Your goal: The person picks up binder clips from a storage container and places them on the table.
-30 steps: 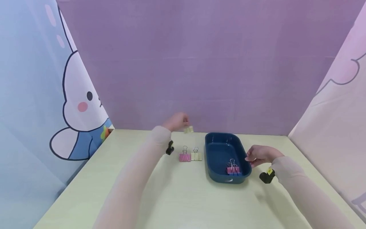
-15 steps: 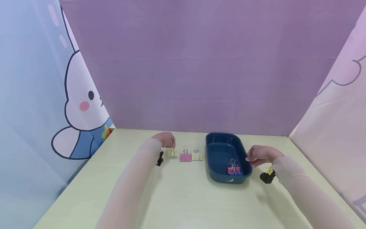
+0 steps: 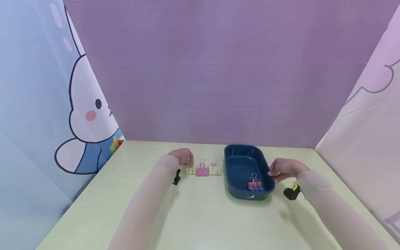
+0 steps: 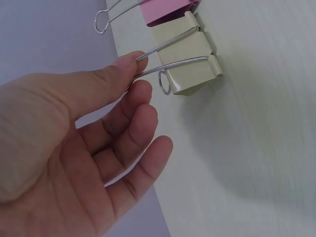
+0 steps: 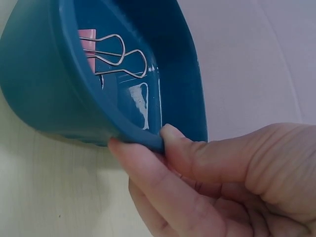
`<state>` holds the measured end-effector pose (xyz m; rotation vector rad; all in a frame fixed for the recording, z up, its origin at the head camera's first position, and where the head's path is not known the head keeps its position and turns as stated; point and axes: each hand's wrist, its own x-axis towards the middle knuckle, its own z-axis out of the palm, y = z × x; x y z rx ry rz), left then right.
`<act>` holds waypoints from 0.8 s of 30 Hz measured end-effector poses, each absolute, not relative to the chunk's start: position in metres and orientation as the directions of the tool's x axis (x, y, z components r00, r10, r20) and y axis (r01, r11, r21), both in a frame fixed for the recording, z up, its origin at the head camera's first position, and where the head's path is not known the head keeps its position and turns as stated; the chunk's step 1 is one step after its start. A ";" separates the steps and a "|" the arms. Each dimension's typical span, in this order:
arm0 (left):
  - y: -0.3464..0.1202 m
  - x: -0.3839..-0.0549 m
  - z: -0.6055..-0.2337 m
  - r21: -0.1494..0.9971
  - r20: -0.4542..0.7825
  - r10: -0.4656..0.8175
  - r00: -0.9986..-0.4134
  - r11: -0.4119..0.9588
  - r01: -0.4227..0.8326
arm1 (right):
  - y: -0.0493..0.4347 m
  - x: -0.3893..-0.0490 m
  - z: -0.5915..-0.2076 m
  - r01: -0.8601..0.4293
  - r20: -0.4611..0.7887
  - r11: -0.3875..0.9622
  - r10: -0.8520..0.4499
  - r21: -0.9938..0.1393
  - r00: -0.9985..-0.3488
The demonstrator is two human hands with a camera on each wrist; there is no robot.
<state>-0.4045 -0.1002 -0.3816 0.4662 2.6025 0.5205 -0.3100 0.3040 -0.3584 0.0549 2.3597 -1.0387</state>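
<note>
My left hand (image 3: 183,157) pinches the wire handle of a pale yellow binder clip (image 4: 187,57) between thumb and fingers. That clip stands at the left end of a row, right beside a pink binder clip (image 3: 202,171). A second yellow binder clip (image 3: 215,170) is at the row's right end. With thumb and forefinger, my right hand (image 3: 285,169) grips the right rim of a dark blue tray (image 5: 81,108). Inside the tray's near end lie a pink binder clip (image 3: 254,185) and a blue binder clip (image 3: 257,190), partly overlapping.
The pale table (image 3: 206,222) meets a purple cloth backdrop (image 3: 218,76) at its far edge. A blue curtain with a cartoon rabbit (image 3: 87,104) hangs at the left. Another light printed curtain (image 3: 368,139) borders the right side.
My left hand has brought the yellow clip down from above the far table edge, to the left of the row, then right against the pink clip. My right hand keeps its grip on the tray.
</note>
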 end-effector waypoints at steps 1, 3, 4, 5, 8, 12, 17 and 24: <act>-0.100 -0.405 -0.382 0.426 -0.351 0.403 -0.845 0.873 0.240 | 0.304 -0.310 -0.359 0.249 -0.504 0.700 -0.181 -0.669 -0.844; -0.100 -0.405 -0.384 0.417 -0.346 0.409 -0.844 0.873 0.252 | 0.303 -0.310 -0.359 0.243 -0.503 0.702 -0.189 -0.670 -0.843; -0.101 -0.405 -0.384 0.414 -0.343 0.412 -0.844 0.873 0.258 | 0.303 -0.310 -0.359 0.242 -0.504 0.701 -0.190 -0.670 -0.843; -0.101 -0.405 -0.385 0.411 -0.340 0.412 -0.845 0.874 0.261 | 0.303 -0.310 -0.359 0.240 -0.503 0.701 -0.194 -0.671 -0.842; -0.101 -0.402 -0.383 0.394 -0.340 0.402 -0.850 0.882 0.259 | 0.303 -0.311 -0.359 0.235 -0.502 0.700 -0.202 -0.675 -0.841; -0.097 -0.397 -0.374 0.361 -0.359 0.371 -0.856 0.901 0.239 | 0.304 -0.312 -0.361 0.246 -0.502 0.694 -0.191 -0.677 -0.843; -0.082 -0.390 -0.349 0.256 -0.306 0.365 -0.879 0.921 0.293 | 0.308 -0.313 -0.363 0.252 -0.499 0.689 -0.183 -0.680 -0.847; -0.031 -0.377 -0.309 0.228 -0.138 0.447 -0.884 0.883 0.411 | 0.308 -0.314 -0.365 0.252 -0.495 0.670 -0.198 -0.698 -0.846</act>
